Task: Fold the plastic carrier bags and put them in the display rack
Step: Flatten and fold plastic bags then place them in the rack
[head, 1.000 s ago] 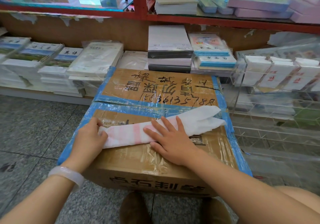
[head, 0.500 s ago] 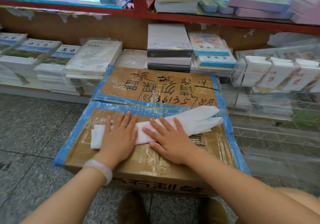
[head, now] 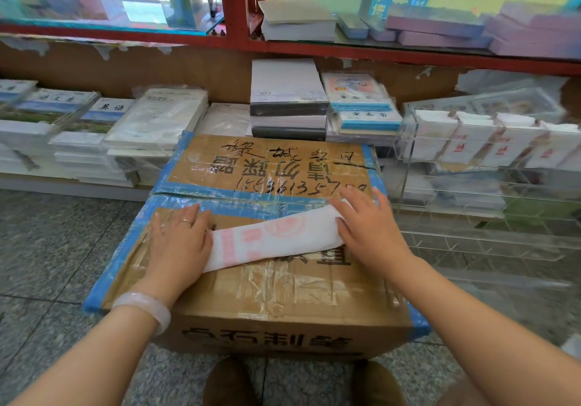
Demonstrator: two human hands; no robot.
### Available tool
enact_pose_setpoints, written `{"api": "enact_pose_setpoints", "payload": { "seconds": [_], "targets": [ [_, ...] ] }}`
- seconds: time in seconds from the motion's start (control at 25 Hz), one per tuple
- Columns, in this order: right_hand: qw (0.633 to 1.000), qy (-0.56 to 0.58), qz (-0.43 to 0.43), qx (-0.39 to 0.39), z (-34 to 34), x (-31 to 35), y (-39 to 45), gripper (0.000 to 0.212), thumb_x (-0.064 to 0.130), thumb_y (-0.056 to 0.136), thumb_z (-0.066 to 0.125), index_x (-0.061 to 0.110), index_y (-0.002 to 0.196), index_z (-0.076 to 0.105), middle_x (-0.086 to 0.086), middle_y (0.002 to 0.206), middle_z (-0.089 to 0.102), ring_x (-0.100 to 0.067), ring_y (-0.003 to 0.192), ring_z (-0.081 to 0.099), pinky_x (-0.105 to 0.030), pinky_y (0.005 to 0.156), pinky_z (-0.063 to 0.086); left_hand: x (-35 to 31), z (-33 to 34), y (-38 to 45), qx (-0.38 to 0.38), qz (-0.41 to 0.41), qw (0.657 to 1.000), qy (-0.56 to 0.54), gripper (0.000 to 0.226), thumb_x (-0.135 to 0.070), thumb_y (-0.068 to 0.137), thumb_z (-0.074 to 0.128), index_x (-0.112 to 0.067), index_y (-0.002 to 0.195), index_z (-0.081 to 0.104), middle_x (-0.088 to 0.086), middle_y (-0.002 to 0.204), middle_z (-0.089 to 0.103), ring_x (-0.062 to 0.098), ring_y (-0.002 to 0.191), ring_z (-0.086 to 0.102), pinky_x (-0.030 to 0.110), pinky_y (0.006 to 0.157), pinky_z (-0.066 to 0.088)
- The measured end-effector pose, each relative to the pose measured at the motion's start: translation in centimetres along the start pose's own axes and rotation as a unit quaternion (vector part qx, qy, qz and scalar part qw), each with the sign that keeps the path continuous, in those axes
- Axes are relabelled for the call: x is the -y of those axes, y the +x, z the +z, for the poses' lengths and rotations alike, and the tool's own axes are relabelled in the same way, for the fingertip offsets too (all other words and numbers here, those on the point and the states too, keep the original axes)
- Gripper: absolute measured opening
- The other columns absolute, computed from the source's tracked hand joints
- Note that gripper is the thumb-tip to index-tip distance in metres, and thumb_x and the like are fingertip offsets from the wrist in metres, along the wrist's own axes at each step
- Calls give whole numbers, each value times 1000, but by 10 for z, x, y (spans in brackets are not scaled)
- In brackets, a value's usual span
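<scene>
Two brown shoe toes (head: 231,380) show at the bottom edge on the speckled stone floor (head: 47,248), just in front of a taped cardboard box (head: 283,295) with blue tape along its edges. On the box top lies the plastic carrier bag (head: 273,235), folded into a long white strip with pink print, running from lower left to upper right. Its left end disappears under the left hand (head: 179,235), which lies flat with fingers straight, pressing down; a ring sits on one finger and a pale bangle (head: 143,306) circles the wrist. At the other end of the strip, the right hand (head: 367,229) also rests flat, fingers straight and spread, covering that end of the bag; neither hand grips anything. Beyond the hands, black handwritten characters and digits cross the far flap of the box. To the right stands a clear acrylic display rack (head: 471,226), its upper tier holding folded white bags (head: 465,141). Behind the box, stacks of wrapped books (head: 151,122) line a low shelf under a red-framed shelving unit (head: 232,28).
</scene>
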State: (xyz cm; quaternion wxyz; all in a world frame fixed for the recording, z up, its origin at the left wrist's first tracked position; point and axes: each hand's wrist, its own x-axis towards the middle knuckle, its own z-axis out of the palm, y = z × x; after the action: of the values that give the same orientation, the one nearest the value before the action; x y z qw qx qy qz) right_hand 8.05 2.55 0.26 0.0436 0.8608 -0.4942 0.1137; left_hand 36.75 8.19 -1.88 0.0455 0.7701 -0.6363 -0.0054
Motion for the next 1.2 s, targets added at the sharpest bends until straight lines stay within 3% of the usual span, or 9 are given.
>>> {"api": "enact_pose_setpoints", "payload": {
  "seconds": [0.08, 0.16, 0.28, 0.44, 0.6, 0.68, 0.84, 0.96, 1.2],
  "targets": [
    [997, 54, -41, -42, -10, 23, -12, 35, 7, 83, 66, 7, 118, 62, -15, 118, 62, -34, 107, 60, -50, 89, 49, -4, 1, 5, -14, 34, 998, -52, 39, -21, 96, 43, -14, 134, 47, 7, 139, 47, 27, 127, 42, 42, 102, 23],
    [990, 97, -77, 70, -18, 51, -29, 33, 17, 93, 52, 10, 125, 56, -11, 121, 57, -31, 105, 56, -44, 78, 51, -12, 2, 5, -10, 42, 996, -81, 29, -18, 93, 49, -11, 120, 56, 10, 120, 59, 32, 109, 52, 39, 86, 35],
    [976, 80, -107, 170, -13, 68, -43, 46, 35, 96, 47, 15, 137, 41, -9, 136, 43, -30, 117, 45, -43, 87, 44, -25, -5, -4, 40, 55, 994, -80, 14, -24, 95, 46, -15, 98, 56, 6, 96, 64, 26, 87, 58, 34, 70, 41],
    [964, 64, -106, 234, -4, 55, -52, 81, 51, 86, 57, 28, 150, 12, -10, 156, 12, -29, 142, 14, -43, 114, 18, -42, -15, -30, 171, 233, 950, -118, 14, -25, 93, 50, -24, 96, 63, -9, 89, 64, 12, 82, 58, 27, 78, 47],
    [962, 49, -139, 231, 5, 47, -62, 81, 28, 92, 54, 32, 150, -2, -5, 159, -4, -27, 145, -12, -43, 117, -2, -55, -19, -44, 243, 311, 905, -161, 26, -16, 90, 54, -29, 112, 57, -14, 89, 57, 0, 74, 51, 13, 71, 41],
    [965, 63, -139, 212, 6, 47, -62, 75, 26, 92, 52, 29, 151, 6, -3, 159, 4, -23, 146, -7, -40, 117, -2, -54, -18, -43, 193, 274, 923, -189, 35, -16, 87, 55, -32, 114, 40, -14, 99, 50, 1, 78, 50, 18, 73, 43],
    [964, 191, -65, 173, 3, 50, -58, 62, 20, 90, 54, 27, 146, 28, 4, 151, 29, -16, 139, 25, -34, 115, 18, -58, -1, -43, 162, 271, 936, -154, 76, -40, 86, 59, -32, 146, 13, -12, 150, 21, 8, 138, 22, 22, 113, 22],
    [952, 272, 6, 142, 1, 53, -54, 47, 21, 91, 53, 26, 137, 41, 7, 140, 38, -16, 119, 47, -32, 101, 40, -66, 2, -45, 193, 267, 921, -207, 84, -43, 84, 64, -39, 143, 5, -16, 150, 6, 3, 141, 3, 17, 112, 9],
    [958, 238, -21, 158, -1, 55, -54, 36, 13, 91, 48, 21, 126, 49, 4, 128, 42, -20, 105, 53, -36, 88, 46, -75, 8, -42, 167, 151, 891, -394, 29, -47, 76, 69, -46, 102, 54, -12, 131, 46, 13, 120, 48, 34, 104, 39]
  ]
}}
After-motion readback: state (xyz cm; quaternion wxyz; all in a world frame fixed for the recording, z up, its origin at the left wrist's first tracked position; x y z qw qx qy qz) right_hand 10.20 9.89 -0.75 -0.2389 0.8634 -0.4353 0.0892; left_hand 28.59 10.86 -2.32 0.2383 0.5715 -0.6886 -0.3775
